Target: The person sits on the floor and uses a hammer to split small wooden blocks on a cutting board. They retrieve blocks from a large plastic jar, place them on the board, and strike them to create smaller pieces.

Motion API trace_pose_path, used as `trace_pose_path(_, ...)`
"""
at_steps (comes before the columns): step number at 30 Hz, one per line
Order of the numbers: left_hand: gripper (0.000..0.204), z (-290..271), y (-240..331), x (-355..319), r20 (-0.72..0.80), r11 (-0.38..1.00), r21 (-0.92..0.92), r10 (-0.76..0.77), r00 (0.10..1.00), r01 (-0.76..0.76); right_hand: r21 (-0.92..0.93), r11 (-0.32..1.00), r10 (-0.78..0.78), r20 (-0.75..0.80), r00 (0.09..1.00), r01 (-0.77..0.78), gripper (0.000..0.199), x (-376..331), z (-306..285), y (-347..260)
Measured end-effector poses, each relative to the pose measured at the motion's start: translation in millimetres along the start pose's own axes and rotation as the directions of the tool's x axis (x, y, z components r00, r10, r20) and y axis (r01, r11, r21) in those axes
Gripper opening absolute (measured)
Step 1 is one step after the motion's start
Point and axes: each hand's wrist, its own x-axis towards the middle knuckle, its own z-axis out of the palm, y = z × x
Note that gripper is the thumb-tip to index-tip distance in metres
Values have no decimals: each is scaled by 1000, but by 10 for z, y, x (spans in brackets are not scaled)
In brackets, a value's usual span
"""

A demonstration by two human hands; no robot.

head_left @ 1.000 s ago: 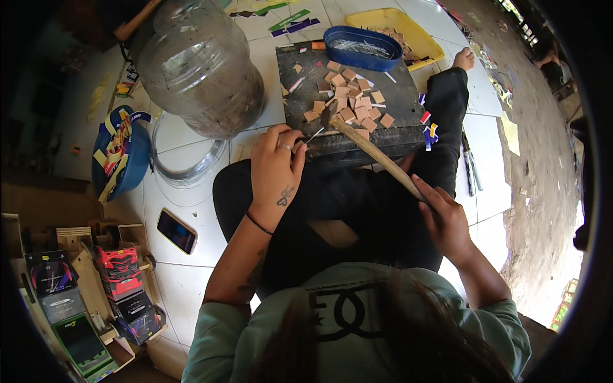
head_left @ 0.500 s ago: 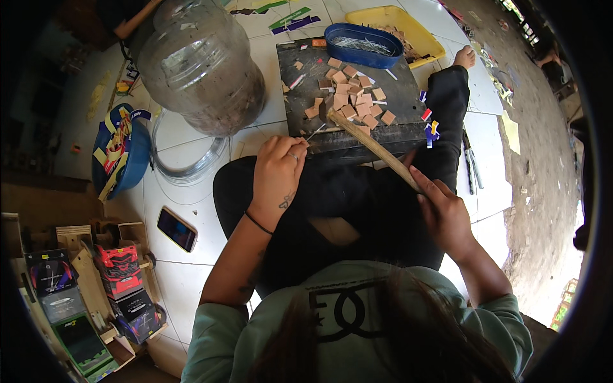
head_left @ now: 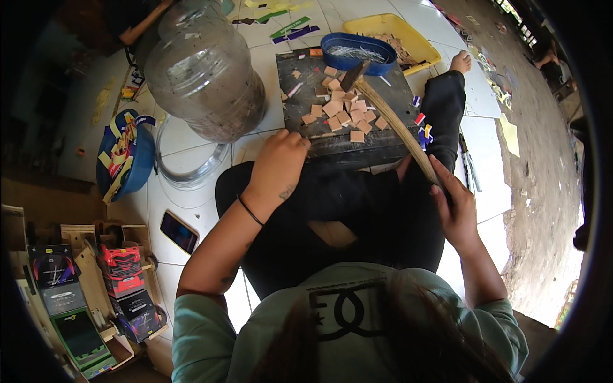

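Observation:
My right hand (head_left: 454, 201) grips the wooden handle of a hammer (head_left: 399, 124). The hammer's dark head is raised over a pile of small square wooden pieces (head_left: 348, 110) on a dark board (head_left: 300, 76). At the board's near left corner, my left hand (head_left: 279, 165) is closed with its fingers curled under; whatever they hold is hidden. Behind the pile, a blue oval tub (head_left: 332, 54) contains thin silvery pieces, possibly nails.
A yellow tray (head_left: 430, 43) with brown bits stands at the back right. To the left are a big clear plastic jug (head_left: 211, 96), a wire coil (head_left: 191, 179), a blue basin (head_left: 134, 175) of colored strips and a phone (head_left: 179, 231). Pens (head_left: 469, 163) lie by my right leg.
The hammer has lifted off and swung right, up over the pile. My left hand has turned over more, and the thin metal piece seen at its fingertips no longer shows.

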Motion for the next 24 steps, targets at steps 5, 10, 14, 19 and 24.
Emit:
trace_pose_path(5,12,226,83,108,-31,573,-778,-445,895,258,18,998,63,67,996,-64,46,9,-39,20)
trace_pose_path(10,13,377,172,199,-237,729,-663,-423,875,173,40,995,85,123,989,-90,44,41,-115,-48)
trace_pose_path(14,13,421,198,179,-267,793,-579,-404,875,189,46,996,63,150,987,-71,45,28,-96,-81)
trace_pose_path(19,13,407,186,225,-284,755,-639,-411,866,148,-4,999,44,186,981,-44,49,76,-124,-170)
trace_pose_path(24,15,391,200,250,-333,751,-656,-379,863,76,-137,984,-91,169,981,115,57,75,-228,-305)
